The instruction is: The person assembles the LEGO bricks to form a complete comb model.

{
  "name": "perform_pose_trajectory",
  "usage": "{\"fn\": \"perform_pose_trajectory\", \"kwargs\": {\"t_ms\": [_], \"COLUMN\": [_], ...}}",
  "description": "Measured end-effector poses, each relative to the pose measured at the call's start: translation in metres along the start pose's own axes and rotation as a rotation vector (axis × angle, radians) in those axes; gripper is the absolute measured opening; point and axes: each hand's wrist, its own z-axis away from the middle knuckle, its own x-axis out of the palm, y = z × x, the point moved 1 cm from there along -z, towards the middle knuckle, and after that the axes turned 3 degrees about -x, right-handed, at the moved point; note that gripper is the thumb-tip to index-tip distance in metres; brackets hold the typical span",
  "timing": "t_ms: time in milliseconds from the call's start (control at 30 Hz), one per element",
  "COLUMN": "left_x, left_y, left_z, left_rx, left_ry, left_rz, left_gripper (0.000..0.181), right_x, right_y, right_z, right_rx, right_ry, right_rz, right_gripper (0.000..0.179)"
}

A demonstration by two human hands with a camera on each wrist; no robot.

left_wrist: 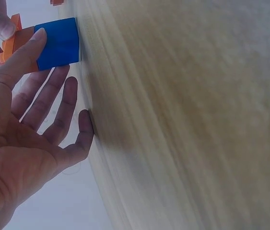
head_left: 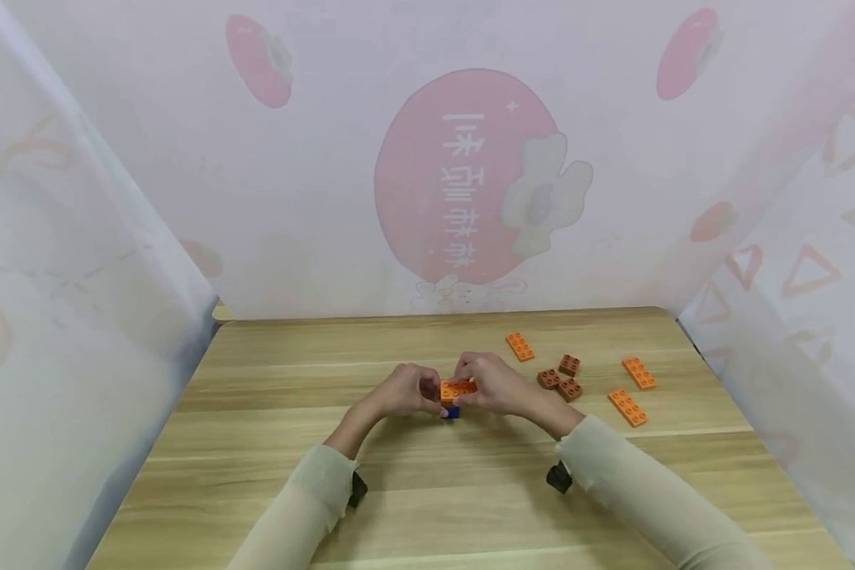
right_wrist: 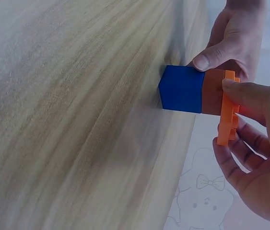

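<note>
Between both hands stands a small stack: a blue block [right_wrist: 181,89] on the table, a brown brick [right_wrist: 212,92] on it, and a thin orange studded plate [head_left: 458,388] across the top. My left hand [head_left: 406,389] steadies the stack, thumb on one side near where blue meets brown and fingers on the other. With thumb and fingers, my right hand [head_left: 495,384] pinches the orange plate, one end of which overhangs the brown brick in the right wrist view. The left little finger reaches down to the tabletop in the left wrist view.
Right of the hands on the wooden table [head_left: 271,396] lie three loose brown bricks [head_left: 569,389] close together. Around them are three orange plates, one farther back [head_left: 520,346] and two farther right [head_left: 627,407]. A printed white cloth [head_left: 313,237] rises behind the table.
</note>
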Motion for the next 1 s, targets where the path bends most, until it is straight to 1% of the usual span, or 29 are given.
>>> {"fn": "perform_pose_trajectory", "kwargs": {"t_ms": [233,567,733,1000], "left_x": [0.0002,-0.0016,-0.0009,0.0003], "left_y": [0.002,0.0028,0.0026,0.0011], "left_z": [0.0024,0.0002,-0.0003,-0.0008], "left_rx": [0.007,0.021,0.027,0.021], "left_ry": [-0.009,0.002,-0.001,-0.008], "left_rz": [0.023,-0.032,-0.031,-0.018], "left_gripper": [0.02,0.021,0.021,0.021], "right_x": [0.001,-0.0033,-0.0024,-0.0004], "right_y": [-0.0002,-0.0053,-0.0052,-0.0041], "right_z": [-0.0027,-0.0047,-0.0035,-0.0006], "right_rx": [0.025,0.061,0.058,0.027], "right_ry": [-0.013,-0.04,-0.031,0.003], "right_rz": [-0.01,0.019,0.029,0.041], "right_gripper": [0.022,0.024,0.023,0.025]}}
